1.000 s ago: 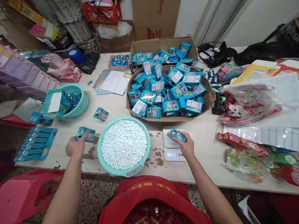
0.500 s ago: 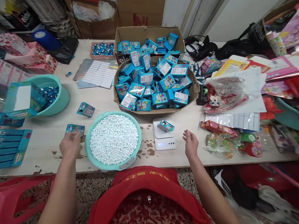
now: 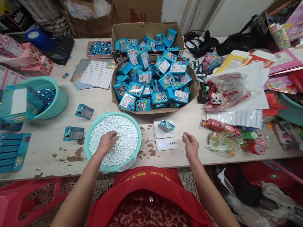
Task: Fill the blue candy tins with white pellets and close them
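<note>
White pellets (image 3: 123, 138) filled a teal basin (image 3: 132, 160) near the front edge of the tabletop (image 3: 47, 151), heaped almost to the rim. Left hand (image 3: 107, 142) sunk among those pellets, fingers curled down into the heap, pinching or scooping; cannot tell whether anything was actually gripped. Right hand (image 3: 190, 145) hovering loose and empty above the tabletop, fingers half spread, just right of a small white scale (image 3: 165, 140). On the scale's platform, one little blue tin (image 3: 166, 125), lying tilted, apart from both hands. Behind basin and scale, a round cardboard tray (image 3: 196, 91) piled with blue boxes (image 3: 163, 78), and behind that a brown carton (image 3: 146, 28) holding more of the same. Left of the basin, two flat blue cards (image 3: 74, 133) lying separately on the bare wood, the farther one (image 3: 84, 111) nearer a second teal bowl (image 3: 59, 101) with blue pieces and an open blue box leaning in it. Far left, a flat blue display pack (image 3: 14, 151) at the table's edge. Off to the right, crinkled plastic bags (image 3: 227, 91), printed sheets and bright wrapped sweets (image 3: 220, 126) in a jumble. Red cloth (image 3: 146, 189) low in view, between the forearms.
</note>
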Demonstrator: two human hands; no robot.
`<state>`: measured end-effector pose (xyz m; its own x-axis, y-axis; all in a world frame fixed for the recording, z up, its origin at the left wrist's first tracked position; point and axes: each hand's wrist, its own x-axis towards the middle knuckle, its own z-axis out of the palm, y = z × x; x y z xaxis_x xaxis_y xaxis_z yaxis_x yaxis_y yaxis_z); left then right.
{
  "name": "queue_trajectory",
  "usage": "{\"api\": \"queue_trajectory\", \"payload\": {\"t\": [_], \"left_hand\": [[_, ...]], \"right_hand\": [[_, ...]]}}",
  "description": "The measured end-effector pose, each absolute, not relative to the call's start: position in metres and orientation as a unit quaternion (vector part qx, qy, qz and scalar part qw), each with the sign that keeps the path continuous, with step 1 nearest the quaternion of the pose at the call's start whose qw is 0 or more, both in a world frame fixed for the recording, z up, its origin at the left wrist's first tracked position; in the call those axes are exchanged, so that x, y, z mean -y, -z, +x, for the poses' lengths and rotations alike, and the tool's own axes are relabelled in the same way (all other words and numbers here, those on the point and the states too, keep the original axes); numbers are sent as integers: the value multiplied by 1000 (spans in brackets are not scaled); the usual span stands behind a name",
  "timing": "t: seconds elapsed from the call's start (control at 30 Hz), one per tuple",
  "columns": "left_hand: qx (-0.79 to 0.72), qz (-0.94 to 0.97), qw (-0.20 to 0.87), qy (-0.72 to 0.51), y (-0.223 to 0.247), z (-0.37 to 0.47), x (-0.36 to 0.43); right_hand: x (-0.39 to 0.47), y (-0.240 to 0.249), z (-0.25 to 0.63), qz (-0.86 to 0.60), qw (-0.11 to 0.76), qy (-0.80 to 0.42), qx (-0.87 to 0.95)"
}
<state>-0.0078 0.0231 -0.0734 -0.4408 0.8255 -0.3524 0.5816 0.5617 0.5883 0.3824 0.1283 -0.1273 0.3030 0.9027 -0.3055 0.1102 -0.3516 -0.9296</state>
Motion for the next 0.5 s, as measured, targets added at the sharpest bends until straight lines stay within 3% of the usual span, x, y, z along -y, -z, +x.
{"api": "queue_trajectory", "payload": {"t": [0.13, 0.23, 0.5], "left_hand": [[-752, 201, 446, -442, 69, -18, -12], [-703, 140, 465, -520, 68, -19, -8], [-815, 495, 186, -237, 62, 0, -22]], "right_hand": [[-134, 125, 372, -669, 418, -468, 398], [-139, 120, 358, -655, 404, -464, 439], [-158, 107, 314, -604, 311, -430, 595]]}}
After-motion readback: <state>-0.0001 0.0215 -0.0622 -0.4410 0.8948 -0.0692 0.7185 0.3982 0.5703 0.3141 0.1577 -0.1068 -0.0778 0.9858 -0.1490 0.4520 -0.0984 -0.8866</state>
